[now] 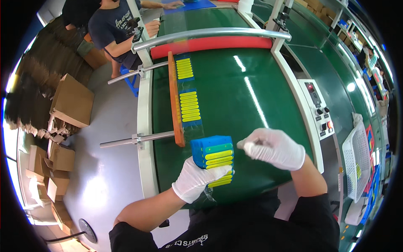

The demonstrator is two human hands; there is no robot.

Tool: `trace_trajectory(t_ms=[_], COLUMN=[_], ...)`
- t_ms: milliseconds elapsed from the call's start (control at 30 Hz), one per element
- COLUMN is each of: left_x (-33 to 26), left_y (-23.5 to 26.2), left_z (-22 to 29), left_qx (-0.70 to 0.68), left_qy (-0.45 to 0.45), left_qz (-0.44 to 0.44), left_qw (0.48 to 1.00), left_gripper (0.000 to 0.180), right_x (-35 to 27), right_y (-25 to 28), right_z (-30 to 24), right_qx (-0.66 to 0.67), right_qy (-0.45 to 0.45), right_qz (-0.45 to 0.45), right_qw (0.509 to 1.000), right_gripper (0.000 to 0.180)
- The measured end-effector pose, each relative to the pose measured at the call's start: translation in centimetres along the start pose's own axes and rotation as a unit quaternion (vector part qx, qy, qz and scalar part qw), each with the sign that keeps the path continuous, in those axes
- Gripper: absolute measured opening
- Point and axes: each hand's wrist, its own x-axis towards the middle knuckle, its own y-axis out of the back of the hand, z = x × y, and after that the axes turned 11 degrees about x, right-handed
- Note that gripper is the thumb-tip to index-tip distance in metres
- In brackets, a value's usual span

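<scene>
My left hand (194, 179), in a white glove, is closed round a blue pack (212, 142) at the near left of the green belt. Yellow rounded bars in a row and one green bar show on its face; my thumb lies across the lower bars. Clear film hangs below it. To the right, apart from the pack, my white-gloved right hand (275, 149) is over the belt with its fingers curled and pinched together. What they hold, if anything, I cannot make out. Ahead, a blue pack with yellow bars (190, 107) and a farther similar pack (184, 69) lie on the belt.
An orange guide bar (176, 101) runs beside the packs on the belt (235, 96). A red roller (210, 47) and metal rail (214, 32) cross the far end. A control panel (315, 107) is at right, near a white basket (354, 161). Another person (112, 27) sits far left.
</scene>
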Motion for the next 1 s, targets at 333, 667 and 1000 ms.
trace_trajectory(t_ms=[333,667,1000], left_x=[-0.3,0.4,0.3], left_y=[-0.9,-0.4,0.1], left_z=[-0.1,-1.4,-0.3], left_qx=[0.096,0.02,-0.096], left_qy=[-0.056,-0.09,-0.099], left_qz=[0.032,0.067,0.061], left_qw=[0.993,0.993,0.989], left_gripper=[0.041,0.042,0.042], right_x=[0.5,1.6,1.7], right_y=[-3.8,-5.7,-4.9], right_z=[2.7,4.0,2.2], right_qx=[0.036,0.131,0.272], right_qy=[0.063,0.055,0.038], right_qz=[0.014,0.058,0.025], right_qw=[0.997,0.988,0.961], right_gripper=[0.031,0.033,0.038])
